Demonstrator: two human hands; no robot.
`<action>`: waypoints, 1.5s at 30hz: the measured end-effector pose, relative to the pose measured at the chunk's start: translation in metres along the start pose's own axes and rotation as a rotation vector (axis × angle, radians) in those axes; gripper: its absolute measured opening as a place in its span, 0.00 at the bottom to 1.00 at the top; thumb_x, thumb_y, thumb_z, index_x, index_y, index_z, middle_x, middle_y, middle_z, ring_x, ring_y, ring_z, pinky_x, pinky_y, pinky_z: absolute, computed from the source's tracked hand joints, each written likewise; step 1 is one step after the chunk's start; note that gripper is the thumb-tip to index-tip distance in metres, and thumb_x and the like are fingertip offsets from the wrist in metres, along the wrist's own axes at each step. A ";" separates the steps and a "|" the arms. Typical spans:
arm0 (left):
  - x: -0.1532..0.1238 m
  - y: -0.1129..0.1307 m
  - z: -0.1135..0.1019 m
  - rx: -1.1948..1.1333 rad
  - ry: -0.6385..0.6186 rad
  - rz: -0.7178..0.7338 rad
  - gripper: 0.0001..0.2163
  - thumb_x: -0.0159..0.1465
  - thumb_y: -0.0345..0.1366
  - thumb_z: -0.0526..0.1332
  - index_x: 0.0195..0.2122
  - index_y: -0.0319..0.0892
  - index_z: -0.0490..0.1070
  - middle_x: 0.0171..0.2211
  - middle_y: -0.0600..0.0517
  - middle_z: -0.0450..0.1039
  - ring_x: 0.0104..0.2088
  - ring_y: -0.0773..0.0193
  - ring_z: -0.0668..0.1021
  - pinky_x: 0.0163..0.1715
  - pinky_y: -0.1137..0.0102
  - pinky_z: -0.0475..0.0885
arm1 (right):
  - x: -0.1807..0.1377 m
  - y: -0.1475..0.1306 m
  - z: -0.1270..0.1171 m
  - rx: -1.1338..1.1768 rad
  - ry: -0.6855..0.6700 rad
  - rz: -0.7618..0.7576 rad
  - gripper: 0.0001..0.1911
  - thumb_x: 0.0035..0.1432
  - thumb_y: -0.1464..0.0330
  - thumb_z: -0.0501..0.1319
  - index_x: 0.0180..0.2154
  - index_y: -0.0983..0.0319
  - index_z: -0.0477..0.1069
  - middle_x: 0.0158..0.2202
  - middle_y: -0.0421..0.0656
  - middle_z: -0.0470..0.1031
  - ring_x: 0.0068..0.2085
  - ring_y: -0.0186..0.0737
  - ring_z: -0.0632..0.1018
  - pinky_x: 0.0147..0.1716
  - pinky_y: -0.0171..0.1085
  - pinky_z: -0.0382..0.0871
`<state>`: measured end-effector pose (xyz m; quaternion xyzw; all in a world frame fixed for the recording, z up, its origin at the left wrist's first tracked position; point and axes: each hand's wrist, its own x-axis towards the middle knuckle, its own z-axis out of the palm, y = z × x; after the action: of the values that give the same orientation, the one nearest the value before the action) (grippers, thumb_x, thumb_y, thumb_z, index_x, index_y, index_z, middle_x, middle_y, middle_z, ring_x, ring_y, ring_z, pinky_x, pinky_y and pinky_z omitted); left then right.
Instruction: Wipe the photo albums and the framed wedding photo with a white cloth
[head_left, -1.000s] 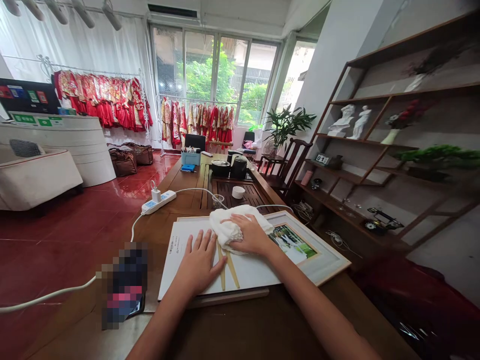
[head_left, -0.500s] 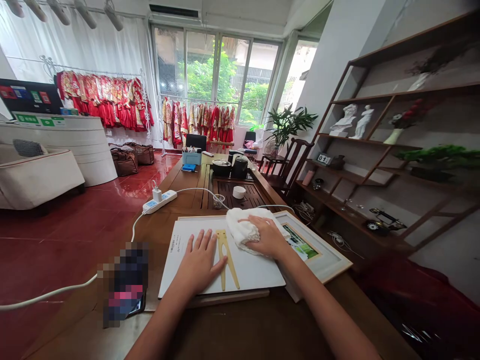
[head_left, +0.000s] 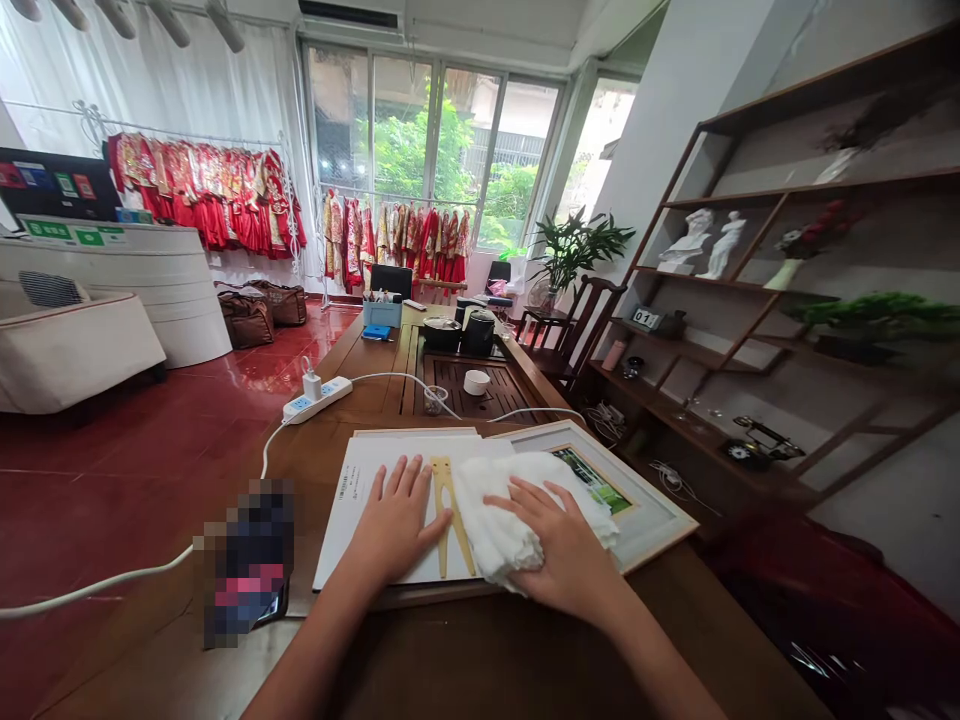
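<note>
My left hand (head_left: 399, 515) lies flat with its fingers spread on a white board (head_left: 358, 462) that has small print and a barcode at its left edge. Its thumb touches a yellow, two-legged piece (head_left: 444, 505) like a frame's stand, lying on the board. My right hand (head_left: 559, 548) grips a folded white towel (head_left: 487, 500) and presses it on the board's right side. The towel covers the board's right edge and part of a pale-framed picture (head_left: 600, 490) beside it. Under the board, the edge of another frame shows.
A power strip (head_left: 318, 400) with a white cable stands left of the board. A phone (head_left: 274, 610), partly blurred, rests at the table's left. Beyond are a tea tray (head_left: 510, 402), a white cup (head_left: 476, 382) and a glass (head_left: 435, 400). Shelves (head_left: 675, 390) stand at the right.
My right hand has slid the towel toward me and to the right, down to the board's near right corner. The towel now lies more spread out. My left hand has stayed in place.
</note>
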<state>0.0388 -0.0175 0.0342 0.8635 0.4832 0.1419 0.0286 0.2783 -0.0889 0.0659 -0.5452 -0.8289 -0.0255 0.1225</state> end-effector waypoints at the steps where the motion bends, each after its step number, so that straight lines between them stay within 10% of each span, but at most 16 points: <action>1: 0.000 0.000 0.000 0.001 -0.001 -0.001 0.32 0.68 0.55 0.40 0.65 0.39 0.55 0.67 0.46 0.48 0.68 0.51 0.50 0.65 0.50 0.47 | -0.007 -0.003 -0.001 0.001 -0.007 -0.001 0.38 0.48 0.61 0.62 0.61 0.50 0.58 0.60 0.44 0.67 0.62 0.52 0.63 0.60 0.54 0.46; 8: 0.000 0.001 -0.001 -0.001 -0.004 0.001 0.32 0.68 0.56 0.40 0.65 0.40 0.55 0.68 0.46 0.48 0.68 0.51 0.50 0.65 0.50 0.46 | -0.021 -0.009 -0.005 0.005 -0.051 0.014 0.36 0.49 0.59 0.62 0.61 0.46 0.58 0.61 0.43 0.65 0.63 0.51 0.62 0.59 0.55 0.45; 24: 0.000 0.004 -0.007 0.004 -0.022 0.000 0.30 0.68 0.53 0.42 0.65 0.40 0.55 0.68 0.47 0.48 0.67 0.50 0.50 0.64 0.50 0.47 | 0.085 0.040 0.013 0.001 0.080 0.073 0.32 0.53 0.54 0.60 0.59 0.56 0.63 0.59 0.49 0.66 0.61 0.55 0.63 0.58 0.55 0.48; 45: -0.001 0.004 -0.004 0.001 -0.015 -0.004 0.31 0.68 0.54 0.41 0.65 0.39 0.54 0.67 0.46 0.49 0.67 0.50 0.50 0.64 0.50 0.46 | -0.004 -0.003 -0.005 0.006 -0.044 -0.020 0.38 0.49 0.57 0.63 0.62 0.51 0.60 0.59 0.47 0.67 0.61 0.57 0.63 0.59 0.54 0.46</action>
<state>0.0408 -0.0207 0.0382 0.8635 0.4848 0.1351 0.0320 0.2778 -0.0944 0.0704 -0.5369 -0.8370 -0.0122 0.1053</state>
